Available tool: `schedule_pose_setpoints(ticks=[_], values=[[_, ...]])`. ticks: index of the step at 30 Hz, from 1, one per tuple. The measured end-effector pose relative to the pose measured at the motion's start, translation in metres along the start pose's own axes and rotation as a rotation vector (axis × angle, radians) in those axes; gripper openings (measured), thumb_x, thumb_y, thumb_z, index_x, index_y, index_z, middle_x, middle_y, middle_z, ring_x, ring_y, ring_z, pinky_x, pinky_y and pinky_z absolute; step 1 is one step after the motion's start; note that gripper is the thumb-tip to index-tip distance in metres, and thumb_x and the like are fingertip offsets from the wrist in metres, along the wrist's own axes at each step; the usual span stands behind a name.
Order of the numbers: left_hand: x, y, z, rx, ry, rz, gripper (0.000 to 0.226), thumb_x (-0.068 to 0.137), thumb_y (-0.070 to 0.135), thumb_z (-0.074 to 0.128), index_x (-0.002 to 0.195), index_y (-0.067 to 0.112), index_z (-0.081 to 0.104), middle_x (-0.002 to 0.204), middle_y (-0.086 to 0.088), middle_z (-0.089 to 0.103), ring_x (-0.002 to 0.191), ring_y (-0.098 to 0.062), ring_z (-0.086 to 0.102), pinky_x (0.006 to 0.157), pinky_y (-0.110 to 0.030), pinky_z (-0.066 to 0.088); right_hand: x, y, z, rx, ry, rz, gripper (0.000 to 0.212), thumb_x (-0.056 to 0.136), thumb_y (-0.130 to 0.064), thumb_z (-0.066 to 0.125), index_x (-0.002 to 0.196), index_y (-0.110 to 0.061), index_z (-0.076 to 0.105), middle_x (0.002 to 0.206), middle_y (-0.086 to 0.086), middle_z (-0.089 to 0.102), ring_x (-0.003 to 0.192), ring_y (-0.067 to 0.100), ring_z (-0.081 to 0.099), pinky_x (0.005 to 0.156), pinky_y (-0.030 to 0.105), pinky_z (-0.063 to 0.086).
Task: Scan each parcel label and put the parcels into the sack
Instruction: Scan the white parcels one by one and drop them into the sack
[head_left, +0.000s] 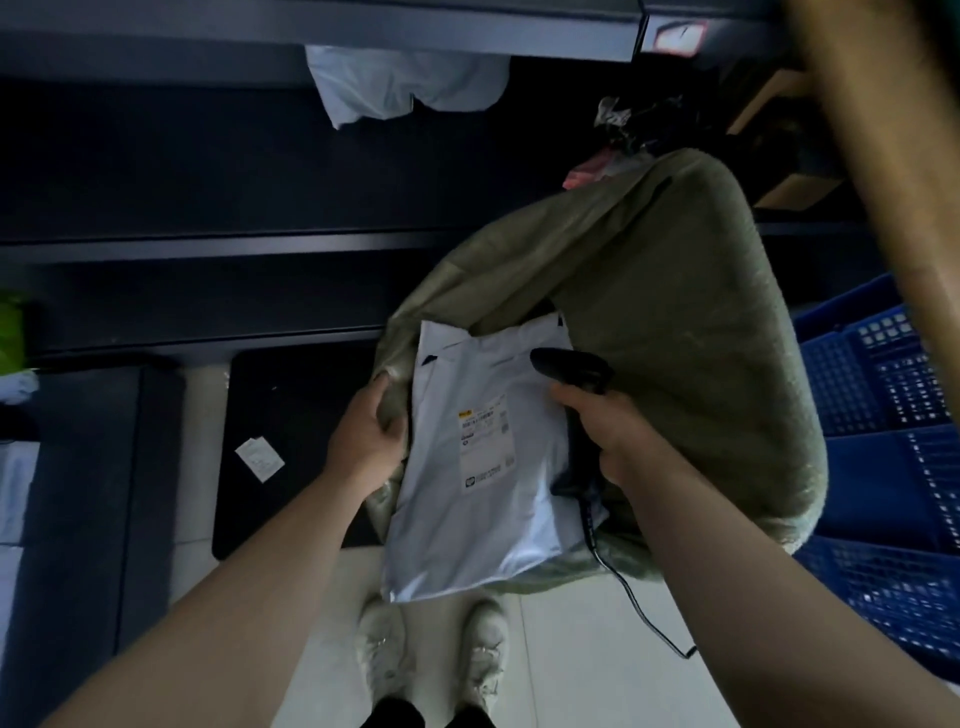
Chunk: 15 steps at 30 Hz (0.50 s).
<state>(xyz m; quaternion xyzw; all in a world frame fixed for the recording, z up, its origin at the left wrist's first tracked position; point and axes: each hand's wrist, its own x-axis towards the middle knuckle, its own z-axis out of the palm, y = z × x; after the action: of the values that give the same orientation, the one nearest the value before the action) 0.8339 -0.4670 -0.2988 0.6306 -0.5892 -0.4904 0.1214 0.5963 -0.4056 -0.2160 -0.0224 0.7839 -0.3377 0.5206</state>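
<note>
Head view. At 9 o'clock of the parcel, the left hand (371, 426) grips the rim of the green woven sack (675, 322), fingers curled over the fabric and holding the mouth open. At 3 o'clock, the right hand (610, 434) wraps its fingers round the handle of the black barcode scanner (571, 366); I cannot tell whether it also pins the parcel. The white poly-mailer parcel (467, 519) lies with its label (485, 447) up, far end inside the sack mouth, near end outside. I judge this parcel half inserted, and its scan unconfirmed. A pale bag (405, 83) on the shelf at 12 o'clock may remain.
</note>
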Motion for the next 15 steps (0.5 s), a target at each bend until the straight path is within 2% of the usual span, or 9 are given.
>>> schedule_pose_setpoints(ticks=[4, 8, 11, 13, 15], values=[[-0.022, -0.005, -0.016, 0.039, -0.028, 0.038, 0.076, 0.088, 0.024, 0.068, 0.151, 0.028, 0.025, 0.154, 0.000, 0.033, 0.137, -0.019, 0.040, 0.110, -0.031, 0.035, 0.018, -0.011, 0.013, 0.138, 0.040, -0.014, 0.070, 0.086, -0.034, 0.074, 0.142, -0.005, 0.045, 0.133, 0.017, 0.057, 0.116, 0.036, 0.057, 0.099, 0.046, 0.048], [-0.035, -0.011, -0.035, 0.152, -0.084, 0.054, 0.087, 0.085, 0.026, 0.072, 0.153, 0.024, 0.018, 0.156, 0.000, 0.027, 0.140, -0.018, 0.035, 0.115, -0.036, 0.032, 0.036, -0.014, 0.019, 0.255, 0.087, -0.027, 0.063, 0.087, -0.032, 0.073, 0.139, -0.005, 0.050, 0.131, 0.016, 0.059, 0.113, 0.034, 0.059, 0.091, 0.041, 0.050], [-0.044, -0.015, -0.044, 0.217, -0.127, 0.044, 0.090, 0.085, 0.024, 0.071, 0.154, 0.024, 0.013, 0.158, 0.001, 0.022, 0.142, -0.016, 0.030, 0.116, -0.033, 0.028, 0.046, -0.016, 0.016, 0.352, 0.069, -0.047, 0.058, 0.089, -0.030, 0.071, 0.136, -0.002, 0.052, 0.128, 0.016, 0.061, 0.105, 0.033, 0.062, 0.087, 0.040, 0.052], [-0.047, -0.013, -0.045, 0.198, -0.123, 0.028, 0.090, 0.086, 0.022, 0.071, 0.154, 0.025, 0.012, 0.158, 0.002, 0.020, 0.142, -0.016, 0.029, 0.116, -0.032, 0.027, 0.048, -0.015, 0.016, 0.317, 0.026, -0.064, 0.061, 0.089, -0.033, 0.071, 0.137, -0.002, 0.051, 0.128, 0.017, 0.061, 0.108, 0.033, 0.062, 0.090, 0.043, 0.053], [-0.048, -0.007, -0.039, 0.144, -0.111, 0.023, 0.090, 0.086, 0.020, 0.070, 0.154, 0.026, 0.011, 0.158, 0.002, 0.021, 0.142, -0.016, 0.030, 0.116, -0.032, 0.027, 0.047, -0.010, 0.019, 0.182, -0.027, -0.043, 0.059, 0.089, -0.034, 0.071, 0.136, -0.004, 0.052, 0.129, 0.016, 0.061, 0.108, 0.031, 0.062, 0.094, 0.043, 0.052]])
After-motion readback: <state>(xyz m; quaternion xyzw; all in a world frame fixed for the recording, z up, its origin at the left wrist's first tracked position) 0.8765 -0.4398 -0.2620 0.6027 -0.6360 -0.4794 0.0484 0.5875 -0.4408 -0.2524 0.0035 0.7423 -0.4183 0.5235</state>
